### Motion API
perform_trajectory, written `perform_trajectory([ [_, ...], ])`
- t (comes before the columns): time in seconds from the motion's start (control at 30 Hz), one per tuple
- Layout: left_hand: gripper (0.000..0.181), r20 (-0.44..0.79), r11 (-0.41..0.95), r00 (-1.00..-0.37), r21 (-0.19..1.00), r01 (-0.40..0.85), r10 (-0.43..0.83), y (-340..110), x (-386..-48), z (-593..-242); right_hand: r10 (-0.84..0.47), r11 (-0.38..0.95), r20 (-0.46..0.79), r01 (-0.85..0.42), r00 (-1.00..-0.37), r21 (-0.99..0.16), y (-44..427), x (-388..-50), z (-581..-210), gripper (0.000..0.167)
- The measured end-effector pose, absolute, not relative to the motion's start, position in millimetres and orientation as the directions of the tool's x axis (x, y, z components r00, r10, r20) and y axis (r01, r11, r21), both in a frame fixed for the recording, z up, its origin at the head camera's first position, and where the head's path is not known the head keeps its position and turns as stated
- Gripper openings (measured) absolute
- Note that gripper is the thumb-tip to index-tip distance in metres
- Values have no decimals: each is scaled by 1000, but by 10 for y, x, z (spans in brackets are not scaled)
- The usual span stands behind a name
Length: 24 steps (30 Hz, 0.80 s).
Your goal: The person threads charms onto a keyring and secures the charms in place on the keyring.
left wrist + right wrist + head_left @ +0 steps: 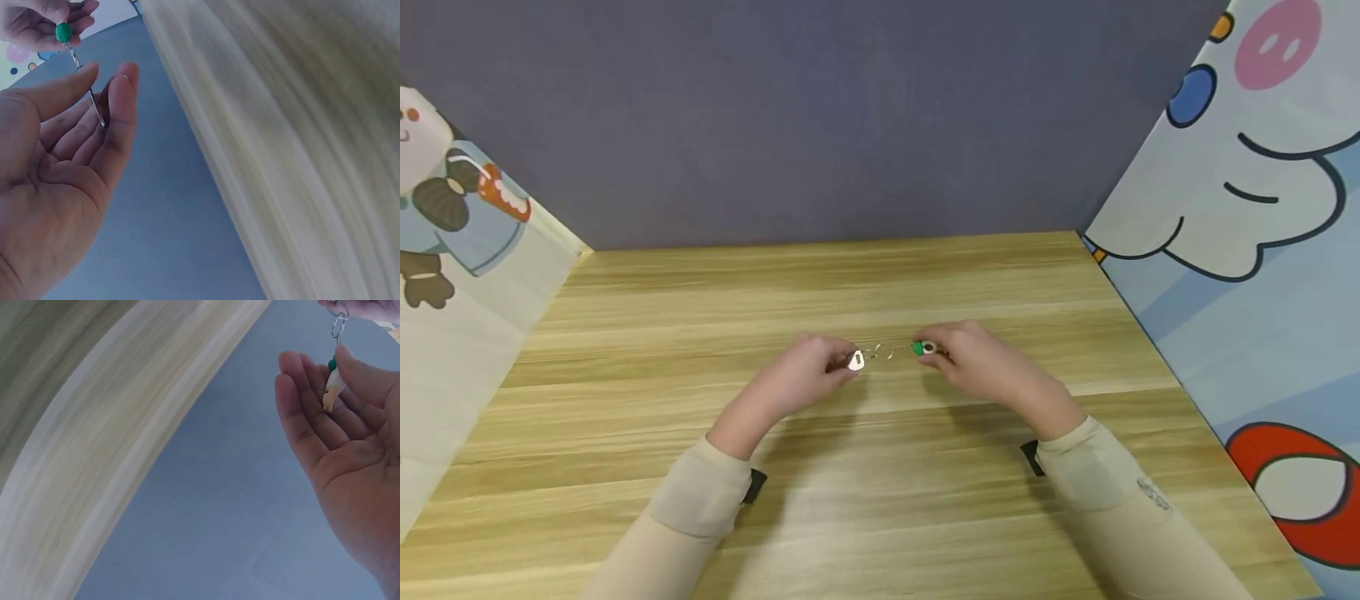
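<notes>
A keychain [884, 352] with silver rings is stretched between the two hands, above the wooden table. My left hand [808, 371] pinches its left end, a small flat silver metal piece [857, 362] with a slot; edge-on in the left wrist view, it looks thin, and its exact kind is unclear. At the other end, my right hand [981, 362] pinches a small white and tan charm [332, 390] beside a green bead [332, 364]. Thumb and fingers partly cover both ends. Metal rings [338, 326] and a short chain link the two parts.
The wood-grain table [880, 517] spreads beneath both hands. A grey-blue panel [835, 125] rises along its far edge. Cartoon-printed walls stand at the left [475, 333] and right [1247, 333]. A black strap end [754, 486] hangs under the left sleeve.
</notes>
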<state>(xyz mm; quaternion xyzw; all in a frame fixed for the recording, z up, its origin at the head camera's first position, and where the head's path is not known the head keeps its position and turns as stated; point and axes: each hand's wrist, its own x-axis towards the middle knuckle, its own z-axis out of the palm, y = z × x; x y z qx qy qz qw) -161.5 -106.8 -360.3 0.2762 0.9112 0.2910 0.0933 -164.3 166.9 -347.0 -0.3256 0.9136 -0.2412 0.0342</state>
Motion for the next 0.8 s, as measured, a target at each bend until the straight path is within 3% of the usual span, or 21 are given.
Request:
perform_trajectory([
  [0.37,17,31,691,-840,553,466,542,-1066,-1626,-3697,-615,687,81,-584,-784,-432,1667,-1675,-3586,25],
  [0.6,9,108,662,-816,530,530,567,-1119,-1637,-3781,-638,673,57,-592,-768,-444,1597,-1700,-3686,22],
  [0.7,8,97,669,-815,521,531,571,-1111,-1644,-3801,-639,670,53,-590,-767,-452,1576,-1691,-3689,20],
  [0.8,21,28,692,-826,532,488,562,-1071,-1654,-3800,-642,663,52,-588,-765,-463,1554,-1676,-3655,22],
])
